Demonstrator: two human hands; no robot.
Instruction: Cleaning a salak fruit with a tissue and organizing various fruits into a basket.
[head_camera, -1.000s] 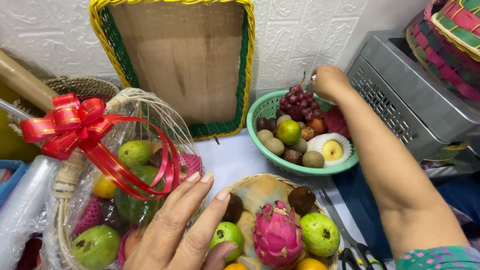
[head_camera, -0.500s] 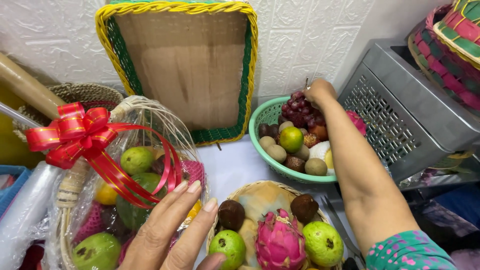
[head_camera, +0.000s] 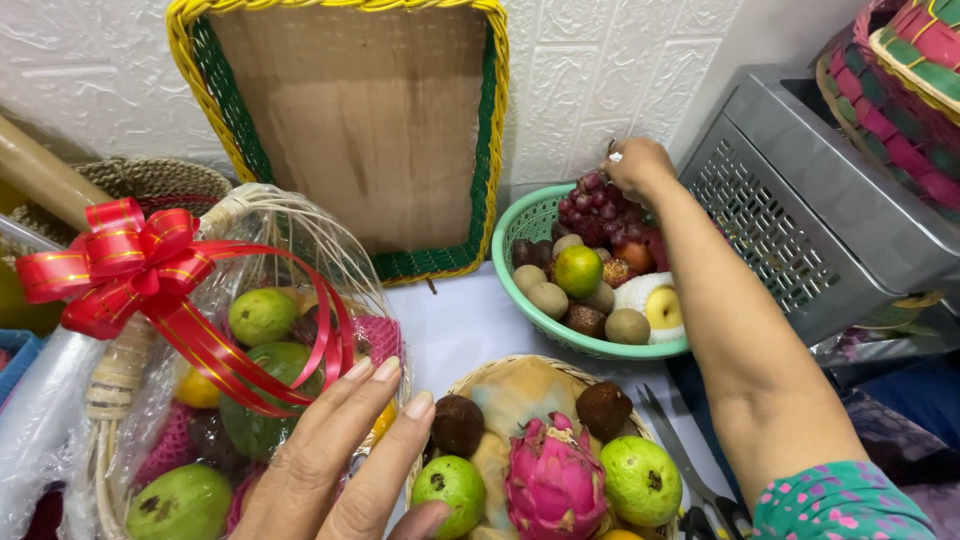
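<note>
My right hand (head_camera: 638, 166) is closed on the stem of a bunch of dark red grapes (head_camera: 596, 207) at the back of a green plastic basket (head_camera: 521, 222) that also holds kiwis, a green citrus and an apple in foam netting. My left hand (head_camera: 340, 460) rests with fingers spread at the edge of a round wicker basket (head_camera: 520, 385), touching its rim. In that basket lie a pink dragon fruit (head_camera: 555, 480), two green guavas and two brown fruits. Left of it stands a wrapped gift basket (head_camera: 210, 370) topped by a red ribbon bow (head_camera: 120, 260).
A rectangular woven tray (head_camera: 350, 130) with yellow and green edging leans on the white wall. A perforated metal box (head_camera: 810, 200) stands at right, with colourful woven baskets (head_camera: 900, 80) on top. Scissors (head_camera: 700, 480) lie beside the wicker basket under my right arm.
My right hand has settled on the grape stem at the back of the green basket. My left hand has barely moved.
</note>
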